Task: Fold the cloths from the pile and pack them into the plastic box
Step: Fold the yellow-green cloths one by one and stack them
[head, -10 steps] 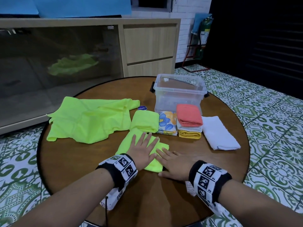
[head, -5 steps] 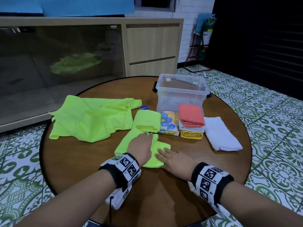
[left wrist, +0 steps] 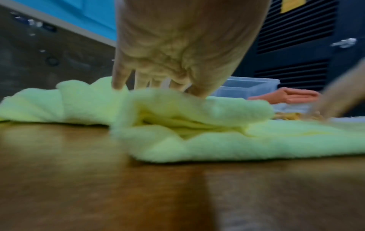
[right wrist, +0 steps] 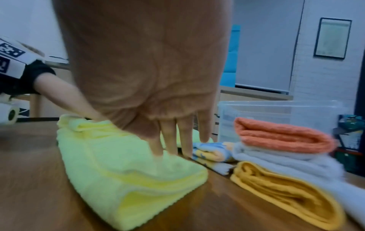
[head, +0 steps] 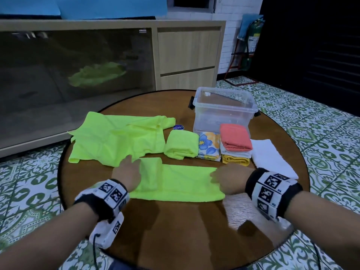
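A neon green cloth (head: 181, 182) lies folded into a long strip across the round wooden table (head: 175, 230), close in front of me. My left hand (head: 128, 173) presses flat on its left end, and my right hand (head: 227, 180) presses flat on its right end. The right wrist view shows the fingers (right wrist: 168, 140) straight on the green cloth (right wrist: 110, 164). In the left wrist view the green cloth (left wrist: 217, 140) is bunched under my left hand (left wrist: 177, 54). The clear plastic box (head: 220, 117) stands open and empty at the table's far side.
Before the box lie a folded green cloth (head: 181, 144), a floral cloth (head: 209, 146), a coral, white and yellow stack (head: 235, 141) and a white cloth (head: 270, 156). Unfolded green cloths (head: 116, 141) spread at the far left. A cabinet (head: 187, 55) stands behind.
The green strip ran away from me with both hands close together on its near end. Now it lies crosswise, and my hands have moved apart to its two ends.
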Tool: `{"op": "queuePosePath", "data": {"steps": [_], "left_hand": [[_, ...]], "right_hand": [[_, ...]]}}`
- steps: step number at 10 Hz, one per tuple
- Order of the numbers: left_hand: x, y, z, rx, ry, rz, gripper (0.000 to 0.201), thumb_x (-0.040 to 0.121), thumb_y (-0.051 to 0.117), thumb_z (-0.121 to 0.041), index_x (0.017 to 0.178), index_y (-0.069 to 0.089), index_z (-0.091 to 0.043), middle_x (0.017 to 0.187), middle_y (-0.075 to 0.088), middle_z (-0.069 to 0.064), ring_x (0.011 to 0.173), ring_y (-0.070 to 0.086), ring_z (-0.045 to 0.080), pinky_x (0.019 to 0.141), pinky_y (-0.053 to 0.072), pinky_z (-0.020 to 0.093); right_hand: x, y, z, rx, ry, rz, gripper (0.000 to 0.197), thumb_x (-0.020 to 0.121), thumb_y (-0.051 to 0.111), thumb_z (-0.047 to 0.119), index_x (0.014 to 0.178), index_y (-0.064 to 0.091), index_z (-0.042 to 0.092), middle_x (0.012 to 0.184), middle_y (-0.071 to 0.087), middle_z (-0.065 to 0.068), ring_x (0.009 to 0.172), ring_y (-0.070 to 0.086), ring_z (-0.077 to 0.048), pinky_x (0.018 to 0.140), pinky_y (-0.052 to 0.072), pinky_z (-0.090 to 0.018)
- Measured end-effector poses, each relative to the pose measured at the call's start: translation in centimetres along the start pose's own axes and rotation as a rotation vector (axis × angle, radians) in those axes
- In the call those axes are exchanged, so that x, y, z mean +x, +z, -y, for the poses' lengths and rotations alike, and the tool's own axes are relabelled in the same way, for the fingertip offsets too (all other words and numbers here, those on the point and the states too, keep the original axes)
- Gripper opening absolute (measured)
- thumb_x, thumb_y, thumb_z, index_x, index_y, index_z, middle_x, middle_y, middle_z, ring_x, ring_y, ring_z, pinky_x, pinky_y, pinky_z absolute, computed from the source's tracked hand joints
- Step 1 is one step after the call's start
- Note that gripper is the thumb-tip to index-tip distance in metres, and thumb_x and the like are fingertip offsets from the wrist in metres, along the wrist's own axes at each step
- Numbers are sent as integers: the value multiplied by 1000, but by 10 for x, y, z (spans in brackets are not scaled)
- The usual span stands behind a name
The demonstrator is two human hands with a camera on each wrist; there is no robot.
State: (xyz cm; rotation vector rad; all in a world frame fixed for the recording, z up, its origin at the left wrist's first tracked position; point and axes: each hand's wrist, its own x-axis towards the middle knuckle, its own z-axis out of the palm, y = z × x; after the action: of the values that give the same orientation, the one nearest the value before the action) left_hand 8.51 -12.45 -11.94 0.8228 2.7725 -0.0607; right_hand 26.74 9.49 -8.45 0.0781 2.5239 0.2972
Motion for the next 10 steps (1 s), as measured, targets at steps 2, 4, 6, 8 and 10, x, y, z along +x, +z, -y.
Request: {"op": "queuePosePath", "data": {"steps": [2,4,6,8,10], "left_hand": [[-2,20,-58,60,82,85,80,92,29,-63,148,-16,-28,157,-13,12,145,-7,34,112,9,59],[6,13,-43,151,112,134,84,91,33,9,148,-4,-40,155,-20,11,144,-10,35,113,17,59],[11,9,3,144,22,57,80,88,34,15,150,-8,-15,156,-15,15,144,-7,39,114,22,50],[1,9,-35,-126,114,-38,83,86,33,16,148,-14,-13,155,-15,18,144,-11,33,118,4,41],[-2,22,-70,-194,103,80,78,96,35,-5,146,-23,-17,155,-15,20,144,-12,35,117,2,46]], "right_hand": [[22,1,40,177,-71,39,68,100,29,46,150,-11,25,157,-19,-4,146,-8,-26,119,10,-45],[23,20,36,236,-51,83,74,97,23,56,147,-20,25,153,-30,1,143,-23,-21,118,-5,-42],[20,19,30,252,-58,106,75,96,23,57,147,-22,25,152,-32,1,142,-26,-20,118,-8,-39],[18,19,37,247,-28,102,74,97,22,56,146,-22,24,151,-33,1,141,-27,-20,118,-8,-38],[19,21,38,240,-14,97,74,97,22,56,146,-22,23,152,-33,1,141,-27,-20,117,-9,-38]]}}
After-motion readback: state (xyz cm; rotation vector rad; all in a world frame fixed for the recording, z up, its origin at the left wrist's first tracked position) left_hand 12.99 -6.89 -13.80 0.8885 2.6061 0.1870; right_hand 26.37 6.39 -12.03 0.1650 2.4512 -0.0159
